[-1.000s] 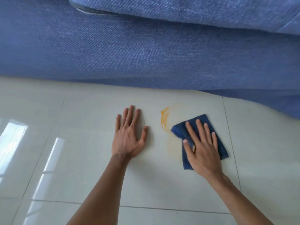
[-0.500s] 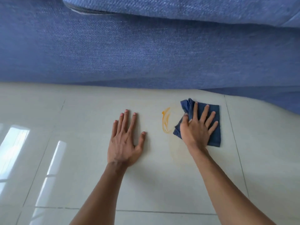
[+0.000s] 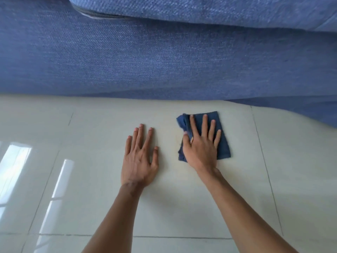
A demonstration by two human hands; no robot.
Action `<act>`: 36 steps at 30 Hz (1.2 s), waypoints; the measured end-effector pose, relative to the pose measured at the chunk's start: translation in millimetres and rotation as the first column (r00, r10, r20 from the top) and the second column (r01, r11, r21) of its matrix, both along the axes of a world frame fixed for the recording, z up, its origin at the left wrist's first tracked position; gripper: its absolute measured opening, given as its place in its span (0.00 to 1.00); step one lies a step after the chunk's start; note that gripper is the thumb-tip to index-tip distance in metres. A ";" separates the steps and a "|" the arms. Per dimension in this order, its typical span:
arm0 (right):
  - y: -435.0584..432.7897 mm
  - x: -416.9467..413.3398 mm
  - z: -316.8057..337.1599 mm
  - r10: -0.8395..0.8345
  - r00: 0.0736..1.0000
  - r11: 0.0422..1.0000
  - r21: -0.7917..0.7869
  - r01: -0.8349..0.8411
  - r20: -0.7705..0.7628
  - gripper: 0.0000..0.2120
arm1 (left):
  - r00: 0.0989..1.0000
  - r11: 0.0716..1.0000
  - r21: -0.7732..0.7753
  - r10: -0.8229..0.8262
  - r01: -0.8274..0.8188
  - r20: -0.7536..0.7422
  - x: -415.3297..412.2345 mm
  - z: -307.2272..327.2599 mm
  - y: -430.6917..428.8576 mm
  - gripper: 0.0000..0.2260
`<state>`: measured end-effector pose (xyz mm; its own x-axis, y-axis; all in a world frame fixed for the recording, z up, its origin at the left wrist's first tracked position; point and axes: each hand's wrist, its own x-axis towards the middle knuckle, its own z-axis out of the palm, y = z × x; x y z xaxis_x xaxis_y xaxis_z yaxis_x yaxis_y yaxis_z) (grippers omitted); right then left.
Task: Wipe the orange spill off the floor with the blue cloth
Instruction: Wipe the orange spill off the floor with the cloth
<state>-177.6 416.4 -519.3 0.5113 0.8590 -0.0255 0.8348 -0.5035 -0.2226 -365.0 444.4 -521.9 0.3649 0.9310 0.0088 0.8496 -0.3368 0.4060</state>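
Right hand (image 3: 201, 148) flat, fingers spread, pressing blue cloth (image 3: 223, 148); orange spill seemingly covered

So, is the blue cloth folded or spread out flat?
Folded: the blue cloth is a compact rectangle under the right hand, bunched at its left edge.

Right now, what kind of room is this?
Probably a living room at home: a big blue fabric sofa with a zipped cushion stands on a shiny tiled floor, where window light reflects.

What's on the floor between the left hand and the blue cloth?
In the head view, only pale floor tile with a faint yellowish smear between left hand and blue cloth.
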 end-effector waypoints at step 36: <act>-82.9 -22.9 4.2 0.256 0.965 0.966 -0.041 -0.254 0.058 0.30 | 0.999 1.000 0.010 0.025 -0.025 0.029 0.8 3.5 -0.6 0.26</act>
